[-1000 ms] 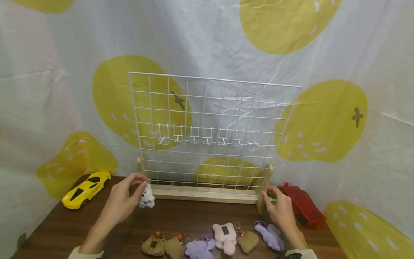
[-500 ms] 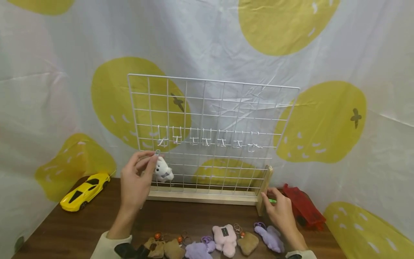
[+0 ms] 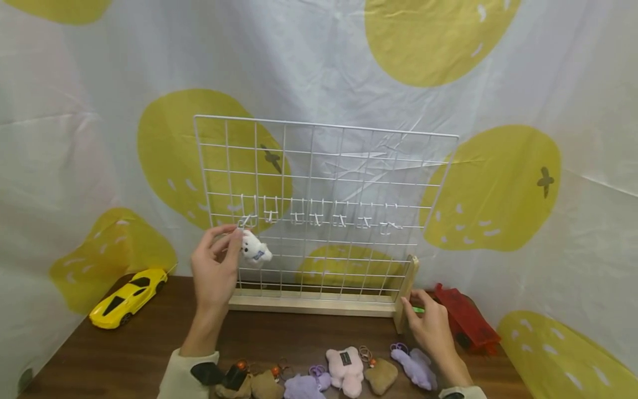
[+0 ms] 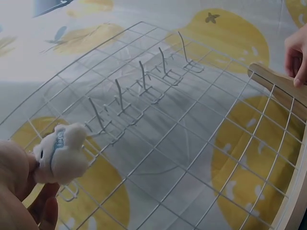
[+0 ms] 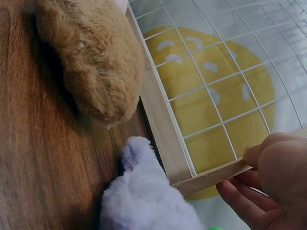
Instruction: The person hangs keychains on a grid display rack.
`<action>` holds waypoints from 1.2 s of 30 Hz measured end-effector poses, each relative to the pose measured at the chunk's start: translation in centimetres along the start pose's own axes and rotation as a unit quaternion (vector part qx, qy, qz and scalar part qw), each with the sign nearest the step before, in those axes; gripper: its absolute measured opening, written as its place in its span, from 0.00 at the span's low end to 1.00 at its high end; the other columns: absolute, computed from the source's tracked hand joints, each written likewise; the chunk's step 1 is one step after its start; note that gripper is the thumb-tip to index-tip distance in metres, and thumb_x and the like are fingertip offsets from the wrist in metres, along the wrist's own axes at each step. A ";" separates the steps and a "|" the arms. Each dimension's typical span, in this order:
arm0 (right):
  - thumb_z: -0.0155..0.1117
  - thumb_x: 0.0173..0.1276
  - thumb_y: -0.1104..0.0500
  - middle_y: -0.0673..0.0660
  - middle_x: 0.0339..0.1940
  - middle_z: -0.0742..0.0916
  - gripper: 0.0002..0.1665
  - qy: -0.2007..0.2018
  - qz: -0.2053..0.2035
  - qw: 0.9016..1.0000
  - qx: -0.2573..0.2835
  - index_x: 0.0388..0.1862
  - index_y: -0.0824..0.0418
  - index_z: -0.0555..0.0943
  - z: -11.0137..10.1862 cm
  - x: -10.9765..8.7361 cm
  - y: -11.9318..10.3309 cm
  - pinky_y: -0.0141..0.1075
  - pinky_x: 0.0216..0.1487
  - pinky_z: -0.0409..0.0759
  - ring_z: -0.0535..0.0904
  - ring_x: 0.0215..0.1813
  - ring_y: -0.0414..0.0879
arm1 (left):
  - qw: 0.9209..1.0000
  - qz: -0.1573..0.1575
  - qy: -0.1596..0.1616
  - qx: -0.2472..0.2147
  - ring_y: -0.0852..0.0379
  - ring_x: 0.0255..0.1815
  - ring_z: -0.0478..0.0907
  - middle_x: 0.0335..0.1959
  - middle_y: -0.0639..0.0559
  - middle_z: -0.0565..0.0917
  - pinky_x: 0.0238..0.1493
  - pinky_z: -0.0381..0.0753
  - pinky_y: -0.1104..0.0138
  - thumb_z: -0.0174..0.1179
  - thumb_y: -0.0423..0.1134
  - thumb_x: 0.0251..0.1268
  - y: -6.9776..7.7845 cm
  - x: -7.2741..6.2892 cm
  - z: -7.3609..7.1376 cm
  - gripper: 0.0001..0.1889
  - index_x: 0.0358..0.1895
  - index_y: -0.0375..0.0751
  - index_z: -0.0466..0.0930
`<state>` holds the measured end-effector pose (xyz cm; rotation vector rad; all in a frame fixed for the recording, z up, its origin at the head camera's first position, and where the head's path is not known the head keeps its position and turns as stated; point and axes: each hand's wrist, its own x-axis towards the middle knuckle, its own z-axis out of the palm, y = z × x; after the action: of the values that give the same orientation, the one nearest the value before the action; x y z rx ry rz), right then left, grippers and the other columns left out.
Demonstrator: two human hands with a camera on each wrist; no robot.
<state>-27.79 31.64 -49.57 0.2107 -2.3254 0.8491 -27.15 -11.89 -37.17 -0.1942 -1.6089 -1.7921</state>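
Observation:
My left hand [image 3: 214, 271] pinches the ring of a small white plush keychain [image 3: 256, 248] with thumb and fingers. The plush hangs tilted, and a blue detail shows on it in the left wrist view. Its ring is at the leftmost white hook [image 3: 248, 219] of the wire grid rack [image 3: 326, 126]; whether it is around the hook's prong I cannot tell. Several more hooks line up to the right along the grid. My right hand [image 3: 433, 327] grips the rack's right wooden post [image 5: 211, 177] between thumb and fingers.
Along the table's front lie several plush keychains, among them a pink one [image 3: 345, 370], a brown one [image 3: 381, 377] and a purple one [image 3: 416, 368]. A yellow toy car [image 3: 130, 298] stands at the left. Behind my right hand is a red object [image 3: 468, 320].
My left hand has risen and moved right with the white plush keychain, from low by the rack's base up to the leftmost hook. My right hand has stayed on the post.

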 end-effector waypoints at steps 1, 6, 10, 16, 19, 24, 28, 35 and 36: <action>0.75 0.72 0.66 0.65 0.41 0.95 0.06 0.000 0.000 1.000 -0.001 0.45 0.67 0.88 0.0 0.0 0.0 0.55 0.39 0.93 0.94 0.43 0.61 | 1.000 -0.003 0.000 0.002 0.63 0.36 0.90 0.43 0.58 0.95 0.32 0.85 0.75 0.68 0.38 0.78 -0.1 0.0 0.1 0.13 0.55 0.33 0.85; 0.75 0.72 0.66 0.65 0.41 0.95 0.06 0.000 -0.001 1.000 0.005 0.44 0.66 0.88 0.0 -0.2 0.2 0.52 0.38 0.93 0.94 0.43 0.60 | 1.000 -0.017 -0.001 -0.003 0.62 0.40 0.91 0.44 0.53 0.96 0.36 0.88 0.74 0.68 0.37 0.78 -0.7 0.2 0.7 0.12 0.55 0.32 0.84; 0.75 0.72 0.66 0.65 0.41 0.95 0.06 -0.002 0.000 1.000 0.009 0.44 0.66 0.87 0.2 -0.3 0.2 0.49 0.37 0.94 0.94 0.43 0.60 | 1.000 -0.027 0.003 -0.009 0.63 0.43 0.90 0.46 0.46 0.95 0.38 0.88 0.74 0.67 0.35 0.79 -1.3 0.3 1.1 0.12 0.54 0.30 0.83; 0.75 0.72 0.66 0.64 0.41 0.95 0.05 -0.002 -0.002 1.000 0.013 0.44 0.66 0.87 0.2 -0.3 0.0 0.52 0.38 0.93 0.94 0.43 0.60 | 0.999 -0.028 0.016 -0.009 0.62 0.42 0.89 0.44 0.50 0.95 0.38 0.87 0.75 0.67 0.34 0.78 -1.7 0.5 1.2 0.11 0.55 0.30 0.83; 0.75 0.72 0.66 0.64 0.41 0.95 0.05 -0.002 -0.004 1.000 0.013 0.44 0.66 0.87 0.2 -0.2 -0.1 0.49 0.37 0.94 0.94 0.43 0.60 | 0.999 -0.023 0.020 -0.008 0.61 0.42 0.89 0.45 0.46 0.95 0.40 0.88 0.75 0.68 0.34 0.77 -1.8 0.6 1.2 0.12 0.55 0.31 0.83; 0.75 0.72 0.66 0.64 0.41 0.95 0.05 0.001 -0.004 1.000 0.011 0.44 0.66 0.87 0.2 -0.1 -0.1 0.46 0.37 0.94 0.94 0.42 0.60 | 1.000 0.005 0.017 0.014 0.62 0.49 0.88 0.52 0.39 0.92 0.53 0.86 0.73 0.69 0.34 0.76 -1.7 0.6 0.9 0.15 0.60 0.30 0.83; 0.75 0.72 0.66 0.65 0.41 0.95 0.06 -0.001 0.000 1.000 0.008 0.44 0.67 0.87 0.3 -0.2 0.0 0.49 0.37 0.94 0.94 0.43 0.60 | 0.998 0.024 0.021 0.045 0.63 0.57 0.85 0.57 0.44 0.91 0.63 0.80 0.67 0.69 0.35 0.76 -1.1 0.4 0.3 0.16 0.61 0.35 0.83; 0.75 0.72 0.66 0.65 0.41 0.94 0.06 0.000 0.004 1.000 0.007 0.45 0.68 0.87 0.2 -0.2 0.3 0.48 0.37 0.94 0.94 0.43 0.61 | 0.998 0.044 -0.004 0.045 0.59 0.58 0.85 0.55 0.45 0.90 0.63 0.82 0.71 0.69 0.33 0.75 0.3 -0.4 -1.1 0.15 0.60 0.34 0.83; 0.75 0.72 0.66 0.65 0.41 0.94 0.06 0.001 0.003 1.000 0.007 0.45 0.68 0.87 0.2 -0.2 0.3 0.48 0.37 0.94 0.94 0.43 0.61 | 0.998 0.044 -0.017 0.044 0.59 0.57 0.85 0.55 0.44 0.89 0.62 0.83 0.72 0.69 0.32 0.75 0.4 -0.6 -1.4 0.15 0.60 0.33 0.83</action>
<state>-27.83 31.76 -49.96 0.2089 -2.3192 0.8690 -26.07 -12.91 -37.46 -0.2506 -1.6733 -1.6562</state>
